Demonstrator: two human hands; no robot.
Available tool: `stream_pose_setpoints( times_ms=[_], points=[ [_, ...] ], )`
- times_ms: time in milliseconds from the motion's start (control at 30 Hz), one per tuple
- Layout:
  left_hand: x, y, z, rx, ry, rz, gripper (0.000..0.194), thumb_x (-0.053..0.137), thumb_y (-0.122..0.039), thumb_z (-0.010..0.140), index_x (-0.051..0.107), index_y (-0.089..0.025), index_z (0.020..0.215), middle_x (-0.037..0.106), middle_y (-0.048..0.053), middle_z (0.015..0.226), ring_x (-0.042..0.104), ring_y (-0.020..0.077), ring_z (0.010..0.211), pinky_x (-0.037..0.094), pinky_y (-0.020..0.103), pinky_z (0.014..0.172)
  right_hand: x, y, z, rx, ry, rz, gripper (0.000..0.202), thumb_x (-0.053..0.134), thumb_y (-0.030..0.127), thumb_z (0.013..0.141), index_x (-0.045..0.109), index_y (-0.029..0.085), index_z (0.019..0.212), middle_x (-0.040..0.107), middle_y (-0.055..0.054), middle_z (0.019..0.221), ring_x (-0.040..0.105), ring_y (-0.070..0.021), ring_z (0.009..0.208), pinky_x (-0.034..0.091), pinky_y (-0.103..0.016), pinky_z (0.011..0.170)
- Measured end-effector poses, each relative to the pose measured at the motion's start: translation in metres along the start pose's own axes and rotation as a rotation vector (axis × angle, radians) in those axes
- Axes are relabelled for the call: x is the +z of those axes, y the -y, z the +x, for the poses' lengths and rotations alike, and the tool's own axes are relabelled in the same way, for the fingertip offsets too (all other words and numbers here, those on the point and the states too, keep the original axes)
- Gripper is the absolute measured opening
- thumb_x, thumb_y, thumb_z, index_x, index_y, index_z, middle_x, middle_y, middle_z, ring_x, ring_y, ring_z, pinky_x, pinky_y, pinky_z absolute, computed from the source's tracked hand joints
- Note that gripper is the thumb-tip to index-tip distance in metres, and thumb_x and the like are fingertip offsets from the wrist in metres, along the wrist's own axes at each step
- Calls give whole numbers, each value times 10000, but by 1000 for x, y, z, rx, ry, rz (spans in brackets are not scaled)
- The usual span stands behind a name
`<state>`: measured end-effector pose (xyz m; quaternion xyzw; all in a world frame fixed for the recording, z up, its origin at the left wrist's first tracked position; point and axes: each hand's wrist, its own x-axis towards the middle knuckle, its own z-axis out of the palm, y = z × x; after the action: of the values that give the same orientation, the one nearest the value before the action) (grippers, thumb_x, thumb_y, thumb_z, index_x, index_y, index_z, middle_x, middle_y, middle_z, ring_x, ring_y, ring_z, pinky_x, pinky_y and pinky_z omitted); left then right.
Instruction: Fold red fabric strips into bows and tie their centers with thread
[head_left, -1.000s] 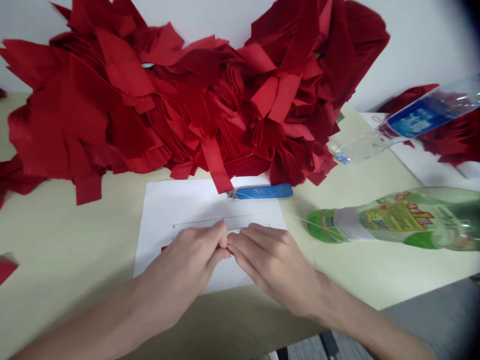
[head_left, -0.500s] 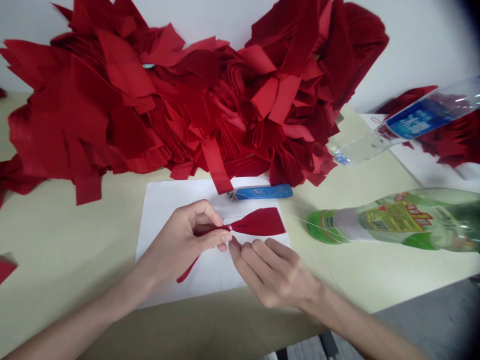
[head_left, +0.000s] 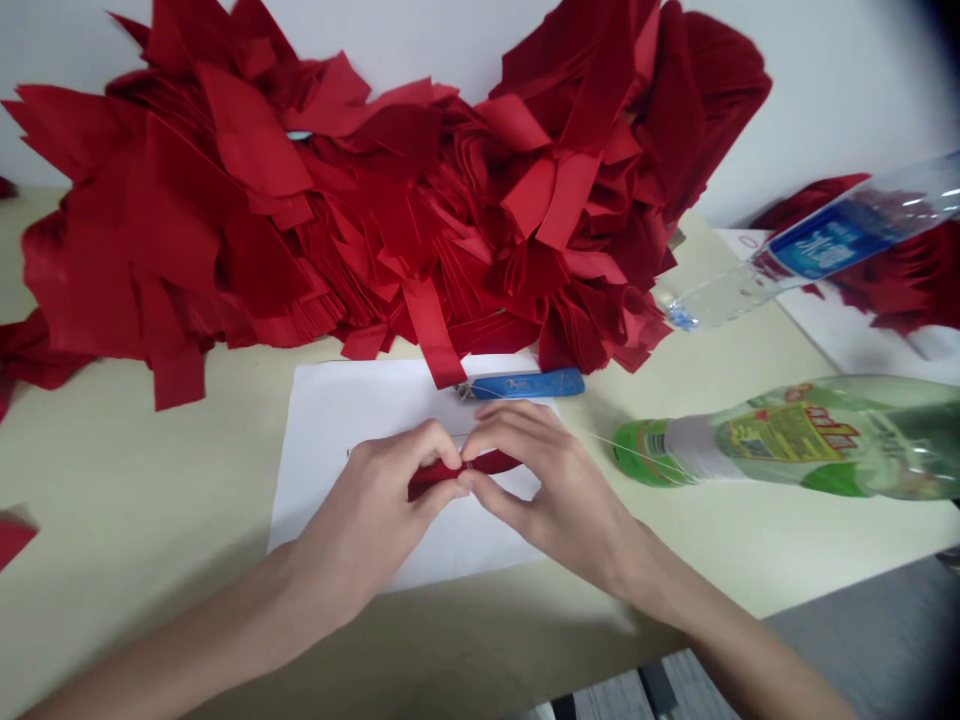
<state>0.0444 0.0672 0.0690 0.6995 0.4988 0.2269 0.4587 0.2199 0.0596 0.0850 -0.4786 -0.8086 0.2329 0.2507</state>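
A strip of red cloth [head_left: 495, 462] is gathered at its middle, where pale thread crosses it, above a white paper sheet [head_left: 322, 420]. My left hand [head_left: 390, 495] pinches the cloth just left of the thread between thumb and fingers. From the right, my right hand [head_left: 559, 480] pinches at the same gathered spot, its fingertips nearly touching those of the left and covering most of the cloth's right part. Just beyond the hands lies a blue-handled tool [head_left: 529, 384] with thread by its tip.
A big heap of red cloth strips [head_left: 375, 220] spans the back. At right lie a green-labelled bottle [head_left: 780, 435] with thread running from it and a clear bottle [head_left: 825, 245] with a blue label. More red cloth [head_left: 915, 280] is behind them.
My right hand has moved up and left onto the gathered cloth and now covers much of its right end. My left hand has turned slightly, and the cloth's lower left tail is hidden.
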Motion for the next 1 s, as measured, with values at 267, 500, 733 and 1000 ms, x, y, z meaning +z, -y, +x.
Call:
stream_pose_setpoints(
  times_ms=[267, 500, 733, 1000],
  points=[
    [-22, 7, 16, -189, 309, -311, 170, 661, -249, 711, 580, -221, 858, 634, -48, 738, 597, 139, 723, 450, 229, 605, -6, -14, -7, 117, 164, -25, 165, 646, 192, 782, 628, 212, 945, 680, 10, 878, 611, -143, 794, 445, -290, 767],
    [-61, 32, 19, -308, 404, -174, 170, 630, -361, 757, 639, -229, 865, 593, -40, 669, 545, 124, 612, 412, 227, 546, -16, -37, -12, 353, 267, 182, 189, 656, 318, 772, 639, 229, 938, 677, 5, 932, 616, -157, 808, 465, -275, 714],
    [-62, 40, 4, -446, 238, -194, 287, 666, -382, 700, 633, -230, 942, 639, -3, 762, 602, 183, 724, 458, 283, 628, -27, -57, -16, 568, 228, 514, 240, 662, 362, 741, 643, 189, 906, 650, -42, 943, 601, -156, 774, 483, -269, 630],
    [-59, 45, -5, -501, 140, -84, 280, 666, -401, 681, 643, -227, 898, 611, -21, 639, 602, 186, 672, 449, 271, 583, -5, -61, -21, 563, 62, 325, 174, 657, 333, 748, 623, 191, 841, 648, -12, 823, 582, -142, 699, 485, -277, 642]
  ],
)
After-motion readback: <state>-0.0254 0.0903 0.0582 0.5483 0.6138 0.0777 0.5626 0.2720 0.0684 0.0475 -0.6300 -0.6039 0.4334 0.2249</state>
